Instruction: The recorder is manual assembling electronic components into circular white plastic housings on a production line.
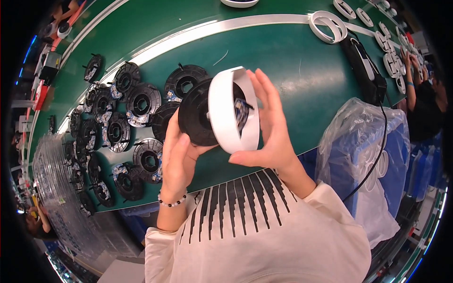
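My left hand (178, 158) grips a round black disc part (196, 115) from below and behind, holding it on edge above the green belt. My right hand (270, 126) holds a white plastic ring (225, 109) pressed against the face of that black disc. A small blue-and-silver component shows inside the ring. Both hands are raised close to my chest, over the near edge of the belt.
Several black disc parts (141, 101) lie spread on the green conveyor belt (283, 66) to my left. White rings (328, 24) lie at the far right beside a black device (365, 70) with a cable. A plastic-lined blue bin (363, 141) stands right. Another person's arm (409, 82) is at far right.
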